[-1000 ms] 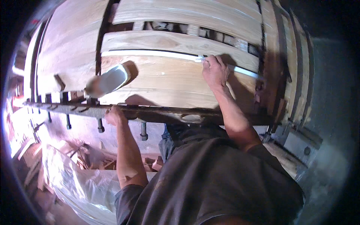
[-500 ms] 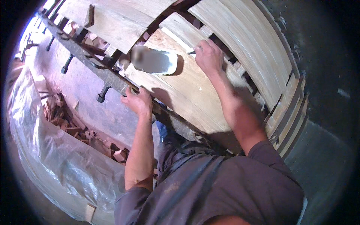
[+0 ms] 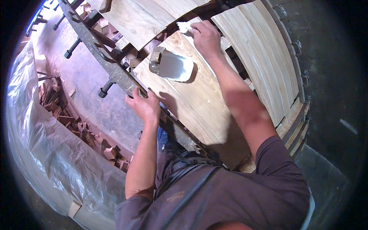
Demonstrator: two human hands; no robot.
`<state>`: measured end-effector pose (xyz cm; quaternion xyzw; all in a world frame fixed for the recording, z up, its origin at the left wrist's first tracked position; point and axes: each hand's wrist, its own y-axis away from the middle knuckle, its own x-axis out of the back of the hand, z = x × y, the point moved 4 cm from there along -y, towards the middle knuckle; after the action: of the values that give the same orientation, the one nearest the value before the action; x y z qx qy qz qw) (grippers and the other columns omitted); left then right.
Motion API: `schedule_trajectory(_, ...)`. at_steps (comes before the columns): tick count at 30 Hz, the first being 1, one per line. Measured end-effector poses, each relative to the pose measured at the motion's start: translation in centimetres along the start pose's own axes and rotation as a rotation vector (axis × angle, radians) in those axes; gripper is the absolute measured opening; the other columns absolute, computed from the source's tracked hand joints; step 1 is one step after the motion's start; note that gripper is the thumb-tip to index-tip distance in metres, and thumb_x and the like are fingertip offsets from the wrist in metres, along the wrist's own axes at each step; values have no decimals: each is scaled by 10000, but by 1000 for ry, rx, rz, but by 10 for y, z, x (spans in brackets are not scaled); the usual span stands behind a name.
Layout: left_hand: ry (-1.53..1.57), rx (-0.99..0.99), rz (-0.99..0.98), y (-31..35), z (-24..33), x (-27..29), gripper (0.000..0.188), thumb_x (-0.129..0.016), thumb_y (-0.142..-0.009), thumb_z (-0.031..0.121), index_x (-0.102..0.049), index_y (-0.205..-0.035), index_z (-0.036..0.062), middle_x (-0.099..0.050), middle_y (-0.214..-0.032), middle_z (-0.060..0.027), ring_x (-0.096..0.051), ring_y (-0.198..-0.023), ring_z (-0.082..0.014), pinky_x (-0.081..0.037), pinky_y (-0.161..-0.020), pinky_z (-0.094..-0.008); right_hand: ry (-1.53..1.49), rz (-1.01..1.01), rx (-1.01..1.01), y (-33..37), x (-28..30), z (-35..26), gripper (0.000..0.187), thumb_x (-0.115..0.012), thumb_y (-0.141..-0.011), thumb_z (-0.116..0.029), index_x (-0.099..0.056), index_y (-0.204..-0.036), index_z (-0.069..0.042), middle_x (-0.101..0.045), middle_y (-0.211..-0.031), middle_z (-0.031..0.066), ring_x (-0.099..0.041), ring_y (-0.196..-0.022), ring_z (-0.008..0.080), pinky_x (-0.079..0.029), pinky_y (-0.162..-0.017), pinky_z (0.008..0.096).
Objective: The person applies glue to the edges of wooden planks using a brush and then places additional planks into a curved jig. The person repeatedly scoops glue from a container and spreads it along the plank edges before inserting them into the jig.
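My right hand reaches to the far side of a pale wood panel, its fingers closed on a small white-smeared tool. The tool's exact shape is hard to make out. On the panel, near its left end, lies a shallow open container with smooth grey-white paste inside and a brownish block at its left end. My left hand grips the near edge of a long metal rail, thumb and fingers curled over it beside the panel.
More wood panels lie beyond a dark gap on the right. Another panel sits at the far left. Threaded bolts stick out from the rail. Wood offcuts and clear plastic sheeting are on the left.
My right hand has moved farther away along the panel, and the white-smeared tool shows more clearly. My left hand stays on the rail. The whole view has shifted slightly.
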<state>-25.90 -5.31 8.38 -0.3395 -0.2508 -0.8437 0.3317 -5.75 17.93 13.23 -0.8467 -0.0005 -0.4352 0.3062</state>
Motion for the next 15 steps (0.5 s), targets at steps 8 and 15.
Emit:
schedule_trajectory(8, 20, 2, -24, 1, -3, -2, 528, -653, -785, 163, -542, -1254, -54, -329, -1355, -404, -326, -1312, -501, -266, -1125, -490, 81, -84, -223, 118, 84, 0, 91, -650, -808, -28, -651, -891, -64, -627, -873, 119, -624, -824, 330, -503, -709, 418)
schedule_trajectory(15, -17, 14, -24, -1, -12, -4, 560, -659, -761, 166, -542, -1255, -69, -379, -1295, -373, -412, -1227, -475, -331, -1079, -460, 77, 92, -546, 199, 169, -35, 165, -683, -792, 6, -631, -940, -47, -620, -880, 144, -622, -816, 333, -496, -698, 417)
